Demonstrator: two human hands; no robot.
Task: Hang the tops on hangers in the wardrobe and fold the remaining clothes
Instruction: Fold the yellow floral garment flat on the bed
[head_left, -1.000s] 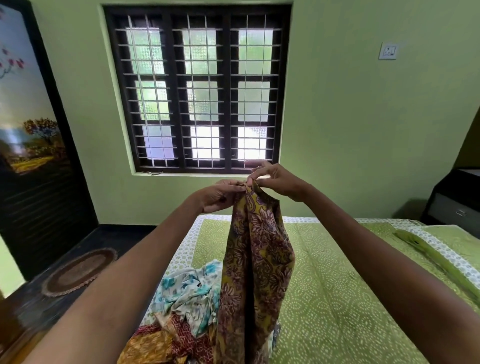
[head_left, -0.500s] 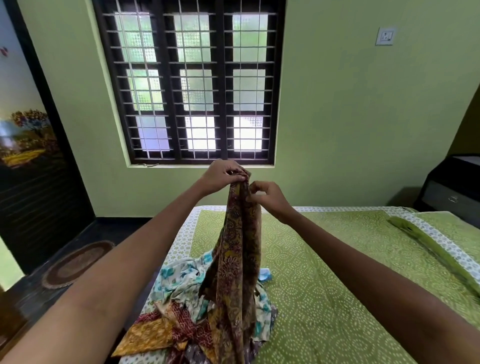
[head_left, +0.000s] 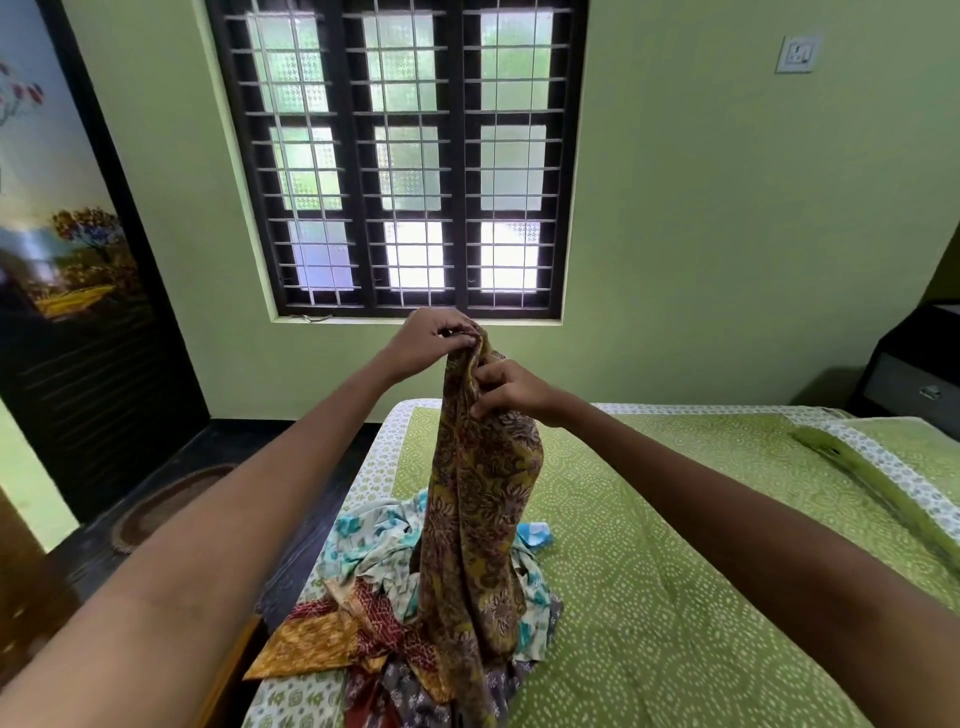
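- Since the earlier frame, the right hand (head_left: 511, 389) had slid lower down the cloth, below the left.
- The left hand (head_left: 434, 338) pinched the top of a brown patterned garment (head_left: 480, 499); the right gripped its edge.
- It hung over the clothes pile (head_left: 374, 613) on the bed (head_left: 675, 571).
- Finding both shoulders first would likely help spread it.

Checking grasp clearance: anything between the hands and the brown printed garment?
Nothing visible. The left hand pinches the brown printed garment at its top edge; the right hand grips it just below. No wardrobe or hanger is identifiable.
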